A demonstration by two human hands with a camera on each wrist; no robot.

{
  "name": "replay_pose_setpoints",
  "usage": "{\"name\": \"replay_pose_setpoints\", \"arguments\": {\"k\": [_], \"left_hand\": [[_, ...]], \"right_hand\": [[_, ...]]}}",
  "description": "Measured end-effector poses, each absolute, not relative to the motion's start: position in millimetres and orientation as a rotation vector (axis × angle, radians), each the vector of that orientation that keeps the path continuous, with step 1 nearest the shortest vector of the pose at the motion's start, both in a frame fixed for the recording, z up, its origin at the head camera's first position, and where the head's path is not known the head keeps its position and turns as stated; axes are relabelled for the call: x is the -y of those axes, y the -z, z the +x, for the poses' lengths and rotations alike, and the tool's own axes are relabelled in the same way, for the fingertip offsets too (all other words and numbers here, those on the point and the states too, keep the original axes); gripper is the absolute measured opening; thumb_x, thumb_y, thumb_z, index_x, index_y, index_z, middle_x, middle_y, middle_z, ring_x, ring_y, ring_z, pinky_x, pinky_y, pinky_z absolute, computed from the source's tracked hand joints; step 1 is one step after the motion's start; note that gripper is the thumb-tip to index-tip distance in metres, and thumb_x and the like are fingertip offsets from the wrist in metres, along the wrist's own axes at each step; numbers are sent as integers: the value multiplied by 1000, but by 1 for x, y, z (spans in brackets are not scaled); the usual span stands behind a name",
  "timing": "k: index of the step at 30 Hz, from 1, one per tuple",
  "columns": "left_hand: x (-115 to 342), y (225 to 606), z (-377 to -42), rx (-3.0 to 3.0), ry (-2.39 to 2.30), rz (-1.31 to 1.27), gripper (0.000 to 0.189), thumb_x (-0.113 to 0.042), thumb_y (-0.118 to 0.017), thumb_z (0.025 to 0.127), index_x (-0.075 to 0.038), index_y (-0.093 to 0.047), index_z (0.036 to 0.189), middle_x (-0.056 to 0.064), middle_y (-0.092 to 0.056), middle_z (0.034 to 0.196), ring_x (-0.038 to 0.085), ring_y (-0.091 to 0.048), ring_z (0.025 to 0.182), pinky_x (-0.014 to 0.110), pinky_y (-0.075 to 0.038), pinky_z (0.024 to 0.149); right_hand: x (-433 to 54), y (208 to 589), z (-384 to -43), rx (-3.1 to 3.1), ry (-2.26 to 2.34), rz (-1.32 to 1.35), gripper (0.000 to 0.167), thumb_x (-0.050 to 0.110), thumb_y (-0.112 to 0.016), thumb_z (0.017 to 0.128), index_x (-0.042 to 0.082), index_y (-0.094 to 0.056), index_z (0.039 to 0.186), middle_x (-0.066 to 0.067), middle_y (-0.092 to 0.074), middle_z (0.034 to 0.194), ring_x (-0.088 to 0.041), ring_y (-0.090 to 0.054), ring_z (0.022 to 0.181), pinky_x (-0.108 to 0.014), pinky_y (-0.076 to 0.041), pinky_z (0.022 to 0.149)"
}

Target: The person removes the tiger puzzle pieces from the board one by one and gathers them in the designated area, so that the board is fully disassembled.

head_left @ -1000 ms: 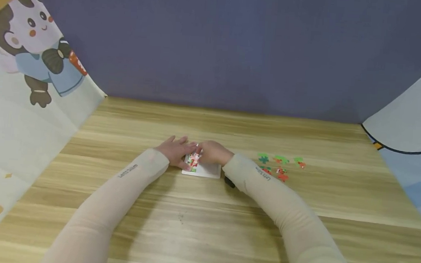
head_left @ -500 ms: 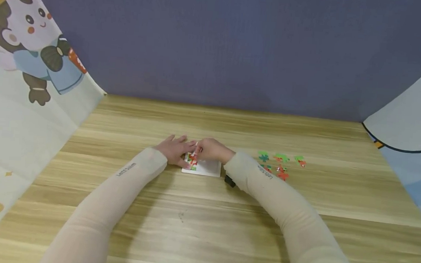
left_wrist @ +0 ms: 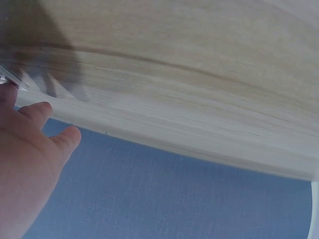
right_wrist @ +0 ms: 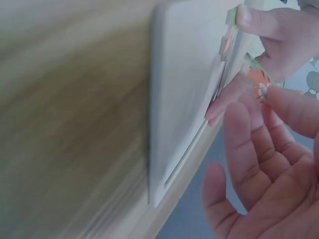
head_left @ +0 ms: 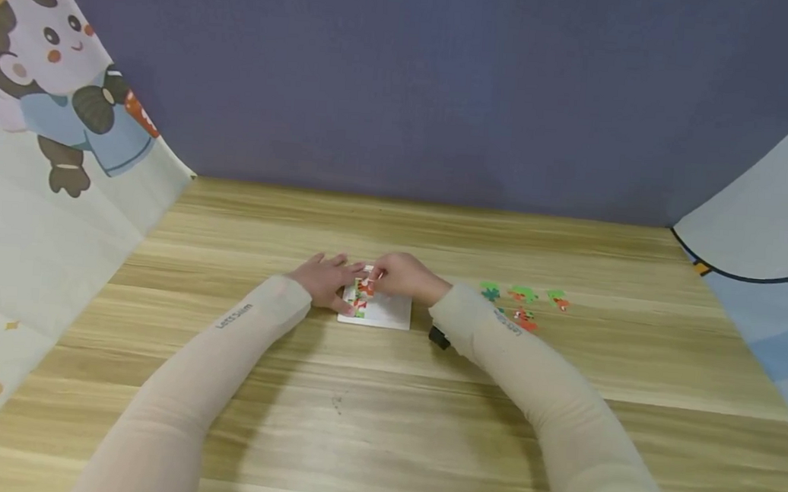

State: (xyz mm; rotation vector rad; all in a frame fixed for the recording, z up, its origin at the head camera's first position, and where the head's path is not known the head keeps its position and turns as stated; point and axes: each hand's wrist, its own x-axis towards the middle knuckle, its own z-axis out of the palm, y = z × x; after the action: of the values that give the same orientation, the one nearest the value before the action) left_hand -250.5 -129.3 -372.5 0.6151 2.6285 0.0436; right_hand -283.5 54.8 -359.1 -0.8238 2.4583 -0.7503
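A white puzzle board [head_left: 389, 316] lies on the table, with several fitted pieces [head_left: 359, 303] along its left side. My left hand [head_left: 326, 281] rests over that left edge, fingers spread and thumb touching near the lower corner. In the left wrist view, the left hand [left_wrist: 30, 154] appears beside just a corner of the board [left_wrist: 14, 78]. Between thumb and fingertips, my right hand [head_left: 405, 276] pinches a jigsaw piece. The right wrist view shows this orange-and-green jigsaw piece [right_wrist: 259, 79] held above the board's surface [right_wrist: 187, 64], apart from it.
Loose jigsaw pieces [head_left: 522, 294], green and orange, lie to the right of the board, some partly behind the right sleeve [head_left: 497, 341]. A small black object [head_left: 439, 337] is at the right wrist. A dark blue panel [head_left: 405, 87] rises behind the table's far edge.
My right hand has shifted slightly up and to the right, uncovering more of the fitted pieces. The left hand stays on the board's left edge.
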Motion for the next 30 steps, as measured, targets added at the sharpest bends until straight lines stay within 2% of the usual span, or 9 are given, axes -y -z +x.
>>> {"name": "replay_pose_setpoints", "arguments": {"k": [11,21,25,30], "left_hand": [[128,369,-250,-2615,-42,575,84,-52,-62,87,-19,-23,154,-1,-13,159,33,-8,145,55,-4,114],[128,368,-247,-2595,-37,551,83,-51,-60,88,-20,-21,154,-2,-10,159,31,-5,145,52,-3,115],[129,368,-248,-2586,-47,555,83,-51,-59,89,-20,-19,154,-2,-9,160,31,-4,146,52,-2,115],[128,367,-248,-2574,-86,552,82,-49,-60,89,-20,-20,154,-2,-8,159,29,-2,146,50,1,115]], "right_hand": [[-79,358,-285,-2522,737,-882,10,8,-65,85,3,-73,89,-5,-69,88,-14,-56,74,-24,-45,66],[-110,362,-282,-2456,902,-783,10,6,-62,85,1,-71,88,-2,-64,71,-9,-54,57,-22,-45,56],[-124,360,-279,-2458,943,-749,9,4,-61,86,1,-70,86,0,-62,68,-8,-50,57,-22,-44,55],[-138,362,-277,-2445,966,-699,10,6,-63,86,0,-71,88,-2,-66,71,-12,-57,60,-24,-48,58]]}}
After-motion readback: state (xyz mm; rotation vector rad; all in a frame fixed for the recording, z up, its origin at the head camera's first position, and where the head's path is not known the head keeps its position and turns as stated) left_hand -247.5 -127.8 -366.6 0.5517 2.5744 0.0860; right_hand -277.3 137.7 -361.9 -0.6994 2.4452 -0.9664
